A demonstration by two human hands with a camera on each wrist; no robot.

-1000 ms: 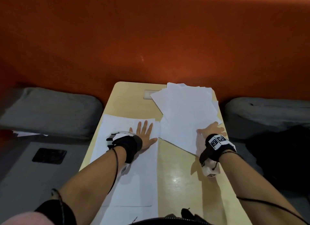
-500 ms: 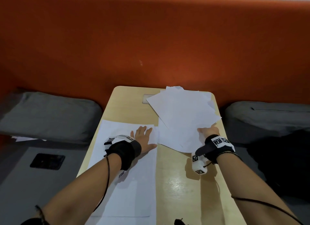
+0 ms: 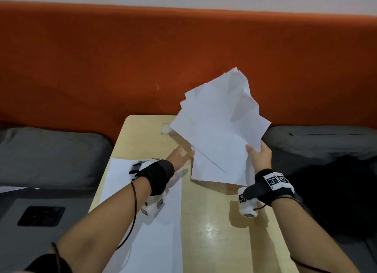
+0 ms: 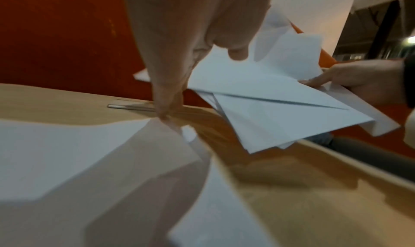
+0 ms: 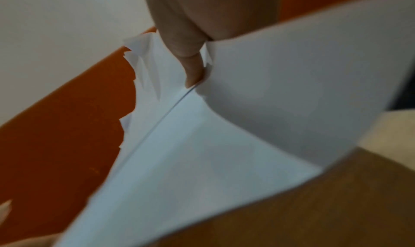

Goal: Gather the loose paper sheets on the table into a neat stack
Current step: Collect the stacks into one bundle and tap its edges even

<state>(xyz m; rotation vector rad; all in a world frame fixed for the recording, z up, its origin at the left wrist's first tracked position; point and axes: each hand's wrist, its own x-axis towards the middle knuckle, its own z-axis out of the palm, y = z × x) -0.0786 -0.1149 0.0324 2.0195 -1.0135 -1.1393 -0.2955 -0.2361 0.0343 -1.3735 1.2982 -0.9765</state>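
Right grip pinching messy paper bunch by near edge, up above bench. Left grip flat, beside. Light, floppy, slippery; better held with both grips.

Paper sheets: thin, matt white paper, faintly creased and curling at the upper corners. Flat sheets beside them: the same matt white paper, smooth. Table: pale wood-look top with a smooth, semi-gloss finish that shows a bright reflection near its front edge. Insert at the table's far end: small, smooth plate, seemingly metal. Backrest behind the table: orange cloth, matt, slightly napped. Cushions either side of the table: grey matt fabric. Wrist bands: black cloth, matt.
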